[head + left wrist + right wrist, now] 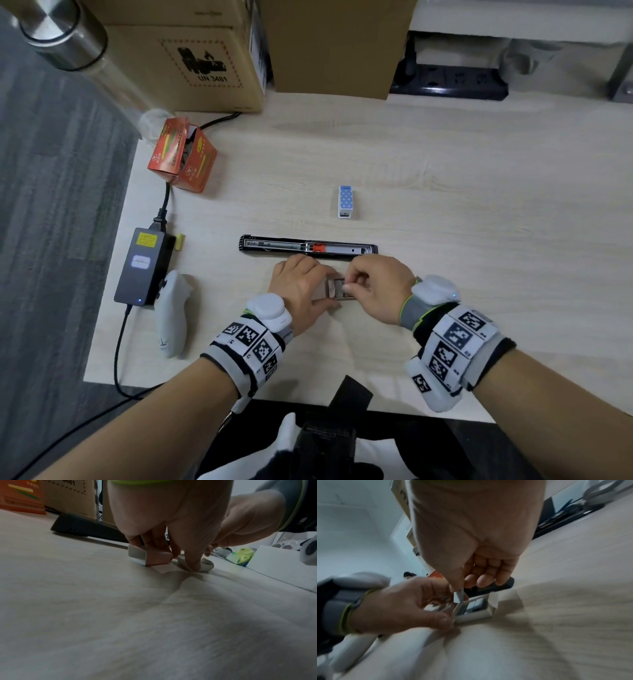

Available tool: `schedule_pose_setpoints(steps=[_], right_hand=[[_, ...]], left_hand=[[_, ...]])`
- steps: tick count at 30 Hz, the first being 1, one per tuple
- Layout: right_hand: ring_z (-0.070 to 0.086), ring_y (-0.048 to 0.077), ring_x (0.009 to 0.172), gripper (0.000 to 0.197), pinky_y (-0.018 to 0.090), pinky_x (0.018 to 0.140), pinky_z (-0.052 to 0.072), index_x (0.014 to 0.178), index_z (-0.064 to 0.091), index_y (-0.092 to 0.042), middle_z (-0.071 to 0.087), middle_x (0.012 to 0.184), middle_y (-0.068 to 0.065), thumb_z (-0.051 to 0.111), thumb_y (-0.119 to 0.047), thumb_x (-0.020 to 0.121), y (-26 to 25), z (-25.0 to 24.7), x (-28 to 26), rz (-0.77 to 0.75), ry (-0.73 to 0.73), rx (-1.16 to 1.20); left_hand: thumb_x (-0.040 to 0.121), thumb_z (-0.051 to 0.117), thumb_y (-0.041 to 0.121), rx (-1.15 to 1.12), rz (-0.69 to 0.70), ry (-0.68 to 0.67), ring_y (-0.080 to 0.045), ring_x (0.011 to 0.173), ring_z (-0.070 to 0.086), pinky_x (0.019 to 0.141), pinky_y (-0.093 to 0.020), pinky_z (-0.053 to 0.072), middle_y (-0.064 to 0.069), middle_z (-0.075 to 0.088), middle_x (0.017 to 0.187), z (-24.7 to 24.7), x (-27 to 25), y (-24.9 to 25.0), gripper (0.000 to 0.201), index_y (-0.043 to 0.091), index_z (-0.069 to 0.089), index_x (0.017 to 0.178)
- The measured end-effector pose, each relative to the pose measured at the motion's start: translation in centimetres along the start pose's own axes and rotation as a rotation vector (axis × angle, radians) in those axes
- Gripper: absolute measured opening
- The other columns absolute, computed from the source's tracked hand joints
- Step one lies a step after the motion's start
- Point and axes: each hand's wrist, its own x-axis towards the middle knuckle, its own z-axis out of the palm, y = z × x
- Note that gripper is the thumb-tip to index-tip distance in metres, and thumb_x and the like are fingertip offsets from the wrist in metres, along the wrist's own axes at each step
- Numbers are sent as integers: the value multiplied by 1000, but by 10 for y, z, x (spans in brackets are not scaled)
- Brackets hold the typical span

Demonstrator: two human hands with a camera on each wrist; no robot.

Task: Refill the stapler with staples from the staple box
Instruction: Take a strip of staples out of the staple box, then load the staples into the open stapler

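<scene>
The black stapler (308, 247) lies opened flat on the table, its staple channel facing up, just beyond my hands. The small staple box (337, 289) sits on the table between them. My left hand (317, 286) grips the box by its sides, thumb at the near edge. My right hand (356, 286) pinches a grey strip of staples (458, 597) between thumb and forefinger, just above the open box (476, 613). More staples show inside it. In the left wrist view the box (150, 558) is under my fingers, with the stapler (82, 526) behind.
A small blue dotted mini stapler (345, 202) stands beyond the black stapler. At the left are an orange carton (183, 154), a power adapter (144, 267) with its cable and a white controller (171, 311). Cardboard boxes (205, 51) and a power strip (448, 82) line the back.
</scene>
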Motion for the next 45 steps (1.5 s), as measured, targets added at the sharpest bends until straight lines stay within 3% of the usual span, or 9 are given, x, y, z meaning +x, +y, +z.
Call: schedule_pose_setpoints(steps=[4, 9, 15, 20, 24, 27, 30, 34, 45], right_hand=[[50, 4, 56, 15, 27, 59, 45, 66, 60, -27, 56, 60, -13, 69, -21, 76, 5, -13, -2, 121, 88, 146], [46, 0, 48, 15, 20, 54, 40, 66, 64, -18, 60, 61, -4, 70, -11, 78, -3, -20, 7, 160, 200, 454], [45, 8, 54, 10, 19, 57, 43, 84, 64, -18, 63, 76, 1, 71, -15, 78, -10, -19, 12, 130, 243, 563], [47, -5, 63, 9, 14, 62, 37, 87, 65, -26, 52, 78, -13, 70, -25, 80, -8, -19, 16, -78, 256, 147], [48, 5, 65, 9, 23, 63, 41, 86, 65, -25, 57, 82, -6, 70, -26, 78, -3, -17, 24, -44, 306, 47], [57, 18, 76, 11, 27, 67, 42, 86, 65, -24, 62, 87, -1, 70, -28, 78, 3, -14, 29, 19, 326, -8], [56, 24, 84, 12, 29, 71, 41, 88, 66, -21, 62, 89, 2, 69, -28, 79, 3, -8, 34, -1, 302, -45], [54, 28, 84, 12, 39, 75, 45, 87, 67, -20, 62, 86, 5, 69, -29, 78, -1, -3, 38, -40, 285, -66], [53, 27, 77, 12, 34, 71, 40, 86, 68, -20, 60, 80, 4, 71, -24, 75, 2, 1, 39, -97, 284, -102]], left_hand=[[74, 63, 52, -88, 28, 4, -20, 93, 55, 78, -32, 41, 1, 64, 98, -16, 4, 2, 45, 20, 63, 106], [79, 74, 14, -604, -213, -88, -8, 72, 63, 68, -22, 52, 3, 68, 87, -38, 24, 24, 18, 24, 67, 92], [84, 68, 4, -888, -420, -61, -9, 57, 64, 61, -25, 56, -4, 68, 68, -49, 42, 28, 14, 17, 68, 78], [84, 68, 9, -840, -406, -105, -2, 52, 61, 52, -13, 47, 0, 69, 69, -60, 48, 25, 3, 10, 71, 84], [85, 68, 24, -544, -414, 19, 2, 63, 61, 62, -13, 47, 9, 69, 77, -63, 50, 8, 11, 21, 71, 95], [80, 71, 33, -171, -297, 108, -15, 90, 58, 80, -30, 47, 5, 67, 99, -62, 46, -14, 28, 25, 67, 106], [70, 75, 36, 9, -182, 43, -27, 96, 58, 84, -40, 45, 0, 66, 102, -52, 43, -25, 40, 25, 66, 107], [71, 74, 35, 38, -132, -10, -27, 96, 59, 85, -40, 41, 0, 68, 99, -42, 45, -25, 38, 25, 66, 107], [80, 69, 32, -35, -153, -12, -23, 97, 54, 84, -31, 29, 5, 66, 97, -35, 47, -26, 21, 29, 68, 101]])
